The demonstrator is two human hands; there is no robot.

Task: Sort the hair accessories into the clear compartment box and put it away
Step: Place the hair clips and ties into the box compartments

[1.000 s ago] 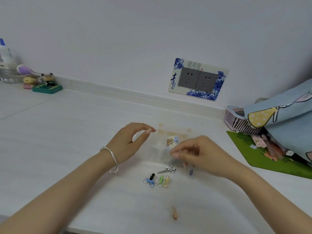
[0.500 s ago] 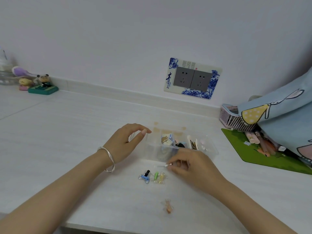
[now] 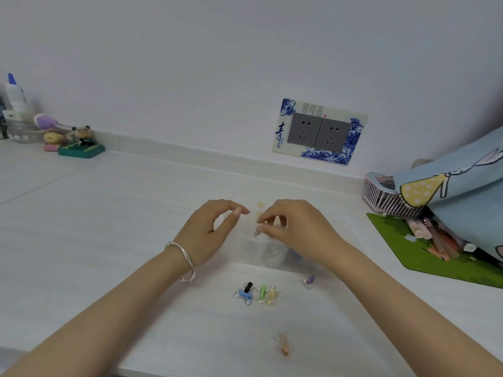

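The right hand pinches a clip over the box; whether the left hand grips anything cannot be told. Risk: a loose pinch drops the clip outside the box.

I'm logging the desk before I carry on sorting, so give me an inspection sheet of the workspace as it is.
Surface: white desk, pale grain.
Job's things: clear compartment box beneath the right hand; coloured clips loose in front of it, orange clip nearest the viewer.
Clutter: figurines far left; pink basket and green mat right.
Grippers: left hand curled at the box's edge, grip unclear; right hand fingers pinch a silver clip.
Cables: nothing seen.
Surroundings: white wall, double socket.
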